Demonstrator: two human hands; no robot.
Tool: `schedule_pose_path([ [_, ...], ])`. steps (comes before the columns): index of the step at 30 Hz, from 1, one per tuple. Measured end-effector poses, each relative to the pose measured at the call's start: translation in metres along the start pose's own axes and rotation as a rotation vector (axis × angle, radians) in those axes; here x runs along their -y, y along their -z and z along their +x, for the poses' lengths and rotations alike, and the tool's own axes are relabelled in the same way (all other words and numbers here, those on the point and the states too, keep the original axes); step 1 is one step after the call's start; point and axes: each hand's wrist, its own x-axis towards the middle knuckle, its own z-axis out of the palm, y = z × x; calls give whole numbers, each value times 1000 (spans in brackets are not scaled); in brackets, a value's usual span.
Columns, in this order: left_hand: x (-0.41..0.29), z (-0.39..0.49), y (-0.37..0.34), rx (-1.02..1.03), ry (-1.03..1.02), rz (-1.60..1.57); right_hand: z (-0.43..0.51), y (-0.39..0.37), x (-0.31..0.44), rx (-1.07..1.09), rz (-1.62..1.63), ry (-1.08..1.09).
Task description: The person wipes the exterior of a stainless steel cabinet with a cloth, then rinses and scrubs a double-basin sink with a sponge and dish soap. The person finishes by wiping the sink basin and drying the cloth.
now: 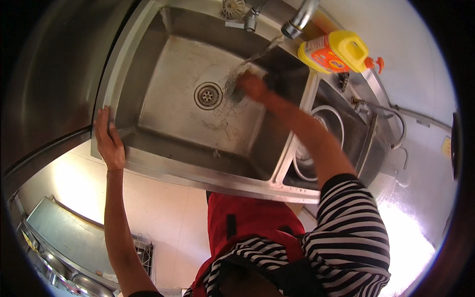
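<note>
My right hand [253,87] is blurred inside the stainless steel sink basin [178,122], under water that runs from the faucet [292,29]. Something dark green or grey shows under its fingers, perhaps a scouring pad; blur hides what it is and how it is gripped. Left of that hand lies the round drain strainer [208,96], with water spread on the basin floor around it. My left hand [110,139] rests flat on the sink's left front rim, its fingers extended and nothing in it.
A yellow pump jug of detergent [334,52] stands behind the basin's right corner. In the smaller right basin sits a round white-rimmed container [342,124], partly behind my right arm. A small tap [251,20] and a spare strainer basket [233,7] are at the back rim.
</note>
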Motion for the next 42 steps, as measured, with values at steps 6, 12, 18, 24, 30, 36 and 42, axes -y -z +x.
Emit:
schedule_pose_path([
  [6,1,-1,-4,-9,45,-86,-70,55,-85,294,-655,-24],
  [12,12,-3,-8,-38,16,-78,-119,53,34,628,-502,57],
  [18,9,-1,-9,-46,50,-132,-177,19,135,805,-55,127],
  [24,8,-1,-9,-74,-9,-30,-174,-33,141,672,199,83],
  [30,5,7,-9,-57,0,-75,-73,-174,161,285,220,-168],
  [36,-4,6,-2,-22,27,-65,29,-52,116,-479,758,-450],
  [42,6,-3,-5,-77,39,-80,-37,-73,73,-278,330,-649],
])
